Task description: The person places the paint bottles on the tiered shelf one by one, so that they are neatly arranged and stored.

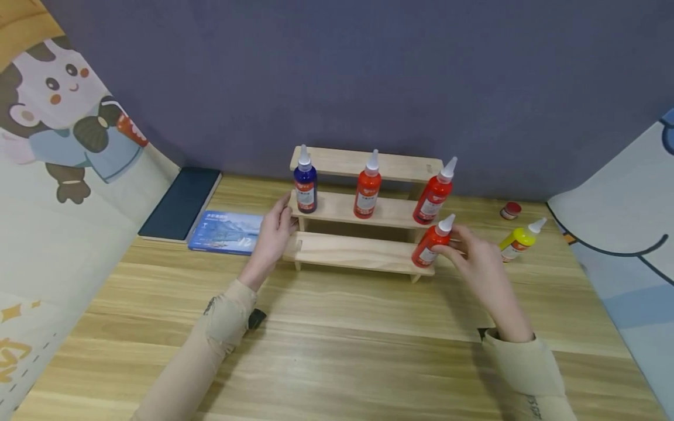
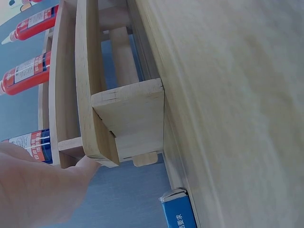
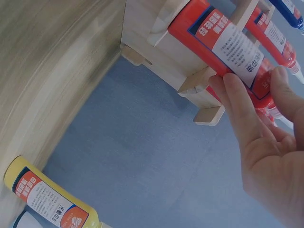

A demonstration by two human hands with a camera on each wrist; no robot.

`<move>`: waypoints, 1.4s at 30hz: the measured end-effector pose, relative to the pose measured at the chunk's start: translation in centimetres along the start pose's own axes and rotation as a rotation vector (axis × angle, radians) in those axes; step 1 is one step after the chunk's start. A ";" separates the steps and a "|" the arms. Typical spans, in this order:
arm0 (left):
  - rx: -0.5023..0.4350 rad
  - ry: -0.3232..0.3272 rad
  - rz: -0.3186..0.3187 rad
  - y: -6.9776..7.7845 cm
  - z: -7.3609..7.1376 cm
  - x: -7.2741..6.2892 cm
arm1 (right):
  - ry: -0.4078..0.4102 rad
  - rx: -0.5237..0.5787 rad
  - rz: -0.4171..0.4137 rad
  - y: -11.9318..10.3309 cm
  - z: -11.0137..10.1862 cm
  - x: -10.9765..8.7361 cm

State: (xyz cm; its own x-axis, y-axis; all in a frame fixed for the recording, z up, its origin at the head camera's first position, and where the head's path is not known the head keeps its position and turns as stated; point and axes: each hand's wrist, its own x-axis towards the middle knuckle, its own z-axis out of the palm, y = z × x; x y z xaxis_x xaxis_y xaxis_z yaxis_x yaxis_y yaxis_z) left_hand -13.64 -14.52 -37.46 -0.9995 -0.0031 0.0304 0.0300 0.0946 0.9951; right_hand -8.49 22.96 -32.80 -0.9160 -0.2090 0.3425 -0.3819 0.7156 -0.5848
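Observation:
A three-step wooden stand (image 1: 363,251) stands on the table. My left hand (image 1: 272,233) holds its left end near the middle step; in the left wrist view that hand (image 2: 40,190) partly hides behind the wood. With thumb and fingers, my right hand (image 1: 484,272) pinches a red squeeze bottle (image 1: 432,245) at the right end of the lowest step. The bottle tilts to the right, its white nozzle up. On the middle step stand a dark blue bottle (image 1: 306,190), a red bottle (image 1: 367,193) and another red bottle (image 1: 433,199).
Right of the stand are a yellow bottle (image 1: 518,242) and a small red-lidded jar (image 1: 510,210). To the left lie a dark notebook (image 1: 180,204) and a blue box (image 1: 226,233) with a landscape picture. A dark blue-grey panel (image 1: 358,76) rises behind the table.

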 end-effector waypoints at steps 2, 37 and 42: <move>-0.002 0.000 0.002 0.0 0.0 0.0 | 0.005 0.007 -0.006 0.0 0.1 0.0; 0.003 -0.006 0.010 0.1 0.0 -0.1 | 0.324 -0.006 0.300 2.1 -5.8 -1.1; 0.000 -0.008 0.014 0.0 -0.1 0.0 | 0.395 -0.067 0.403 3.3 -6.9 -1.4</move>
State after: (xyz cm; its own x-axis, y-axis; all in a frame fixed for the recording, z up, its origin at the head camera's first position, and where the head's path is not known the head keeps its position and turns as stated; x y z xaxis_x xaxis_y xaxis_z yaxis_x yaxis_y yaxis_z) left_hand -13.62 -14.61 -37.48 -0.9990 0.0058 0.0439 0.0442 0.0945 0.9945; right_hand -7.58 30.24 -30.11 -0.8672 0.3455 0.3586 0.0089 0.7307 -0.6826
